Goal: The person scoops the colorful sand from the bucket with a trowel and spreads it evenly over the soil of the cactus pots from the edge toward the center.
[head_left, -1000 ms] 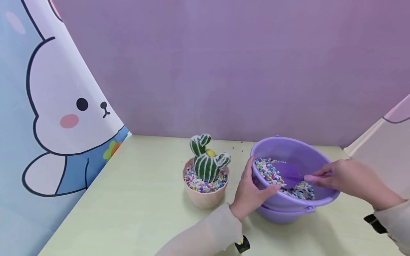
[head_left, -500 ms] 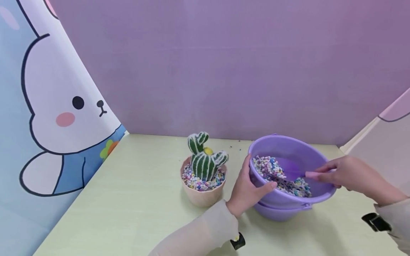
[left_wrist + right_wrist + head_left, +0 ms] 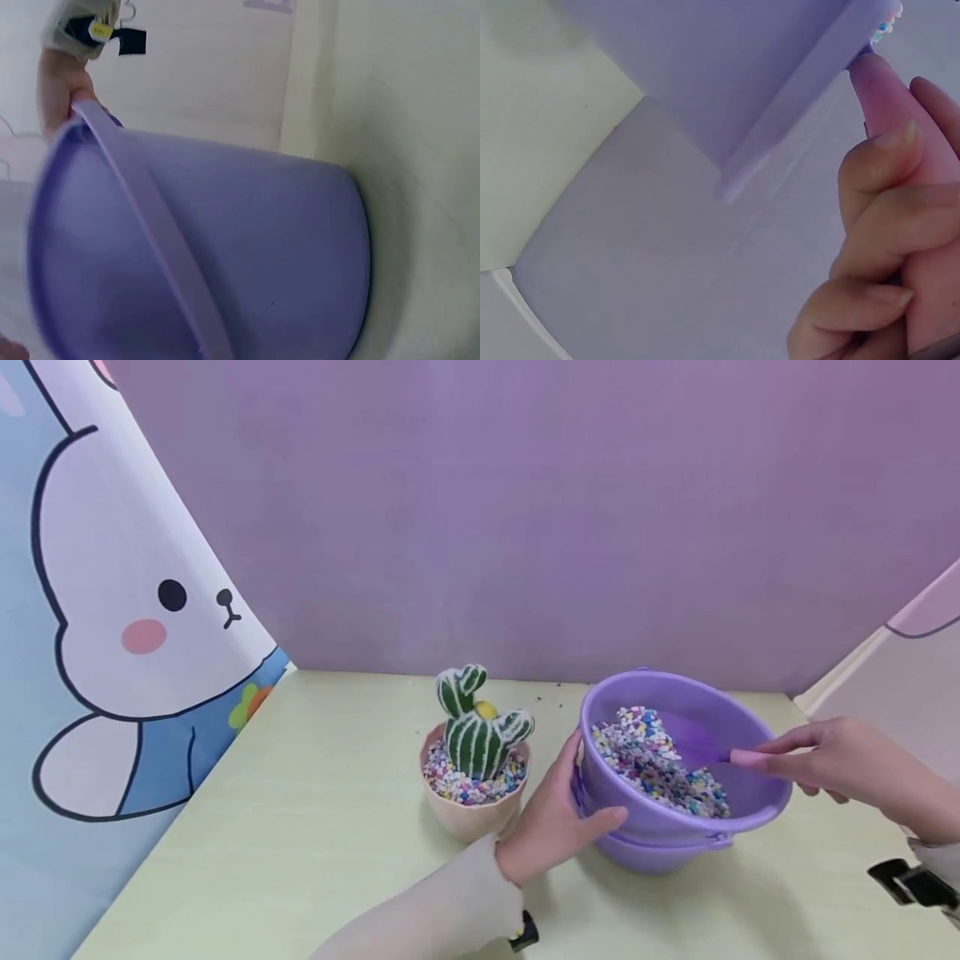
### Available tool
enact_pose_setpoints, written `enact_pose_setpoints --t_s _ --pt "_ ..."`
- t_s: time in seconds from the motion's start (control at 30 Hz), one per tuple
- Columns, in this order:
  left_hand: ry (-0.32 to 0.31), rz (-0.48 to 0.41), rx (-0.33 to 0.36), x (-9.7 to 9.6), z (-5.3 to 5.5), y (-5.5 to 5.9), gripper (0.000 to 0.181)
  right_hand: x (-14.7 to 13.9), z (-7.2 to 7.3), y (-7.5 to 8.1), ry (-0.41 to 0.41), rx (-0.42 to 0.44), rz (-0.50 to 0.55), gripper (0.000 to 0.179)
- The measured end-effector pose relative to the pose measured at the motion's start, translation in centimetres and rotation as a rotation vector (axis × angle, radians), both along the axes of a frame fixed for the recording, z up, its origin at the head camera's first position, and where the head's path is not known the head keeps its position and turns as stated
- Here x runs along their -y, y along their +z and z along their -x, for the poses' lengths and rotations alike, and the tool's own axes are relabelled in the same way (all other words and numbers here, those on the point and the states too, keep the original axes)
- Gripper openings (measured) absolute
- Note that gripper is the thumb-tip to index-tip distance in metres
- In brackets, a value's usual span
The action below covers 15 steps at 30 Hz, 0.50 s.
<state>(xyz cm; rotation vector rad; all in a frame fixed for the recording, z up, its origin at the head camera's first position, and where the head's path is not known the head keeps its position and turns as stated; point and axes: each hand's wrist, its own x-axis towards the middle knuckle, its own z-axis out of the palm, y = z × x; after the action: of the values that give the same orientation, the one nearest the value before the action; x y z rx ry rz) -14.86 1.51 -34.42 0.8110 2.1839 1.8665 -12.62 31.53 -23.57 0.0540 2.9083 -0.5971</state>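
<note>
On the right of the table, a purple bucket [image 3: 652, 835] stands with colorful pebbles [image 3: 697, 797] inside. My right hand [image 3: 840, 764] grips the pink handle [image 3: 881, 90] of a toy shovel [image 3: 697, 743]. The shovel's purple blade is inside the bucket, with a heap of pebbles at its front. In the right wrist view, fingers curl round that handle. My left hand [image 3: 551, 827] rests against the bucket's left side, fingers extended along the wall and thumb across its front. Left of the bucket is a potted cactus [image 3: 476, 747].
The cactus's pale pink pot [image 3: 468, 818] is filled with similar pebbles, close to my left hand. A few dark bits [image 3: 558, 695] lie near the table's back edge. A purple backdrop [image 3: 450, 527] rises behind, and a rabbit-printed panel [image 3: 97, 610] stands at left.
My right hand has drawn the shovel up and slightly right, lifting pebbles into a heap. My left hand has slid from the bucket's rim down its left side.
</note>
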Motion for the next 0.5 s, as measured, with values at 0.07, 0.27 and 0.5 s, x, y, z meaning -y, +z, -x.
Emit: enact_pose_setpoints --t_s 0.07,0.27,0.5 --pt "-0.019 0.082 -0.029 1.3 -0.7 0.4 0.096 0.0 -0.3 0.3 -0.012 0.000 0.020 0.060" --pt "-0.104 0.203 -0.206 6.8 -2.0 0.3 0.084 0.3 -0.8 0.9 0.002 -0.033 0.010 0.058" --pt "-0.047 0.141 -0.731 12.9 -1.2 -0.7 0.055 0.5 -1.1 1.2 -0.008 -0.019 0.040 0.057"
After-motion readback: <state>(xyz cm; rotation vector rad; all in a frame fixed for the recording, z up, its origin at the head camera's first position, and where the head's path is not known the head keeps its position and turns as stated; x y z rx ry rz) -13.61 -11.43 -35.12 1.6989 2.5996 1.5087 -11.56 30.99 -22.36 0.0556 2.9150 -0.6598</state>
